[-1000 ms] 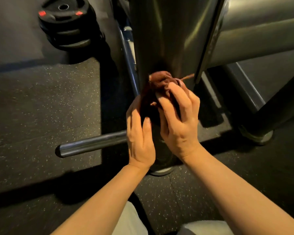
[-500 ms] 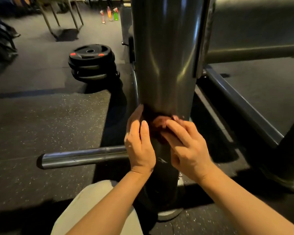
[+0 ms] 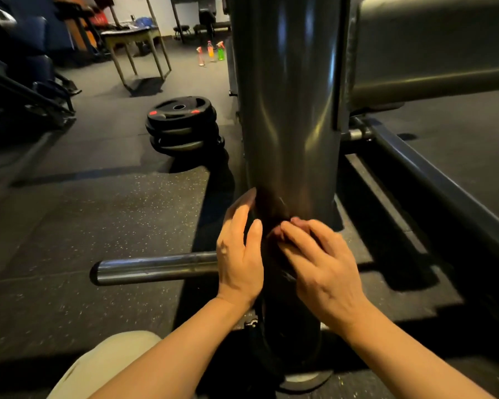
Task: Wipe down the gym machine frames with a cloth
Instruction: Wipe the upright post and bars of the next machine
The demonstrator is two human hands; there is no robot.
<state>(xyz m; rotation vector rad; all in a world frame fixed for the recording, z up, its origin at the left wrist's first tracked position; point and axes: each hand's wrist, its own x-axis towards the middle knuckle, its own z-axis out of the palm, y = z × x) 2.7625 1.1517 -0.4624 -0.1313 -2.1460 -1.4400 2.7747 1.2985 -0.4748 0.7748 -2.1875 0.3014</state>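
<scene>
At frame centre, both hands sit against the post (image 3: 288,110). The right hand (image 3: 326,272) grasps the cloth (image 3: 274,232); the left hand (image 3: 239,254) lies flat, released.

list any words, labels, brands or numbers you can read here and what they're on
None can be read.
Top weight plate: two red patches, too small to show any text.
Spray bottles on the floor: too far and blurred to show labels.
Machine upright: no marking visible.
</scene>
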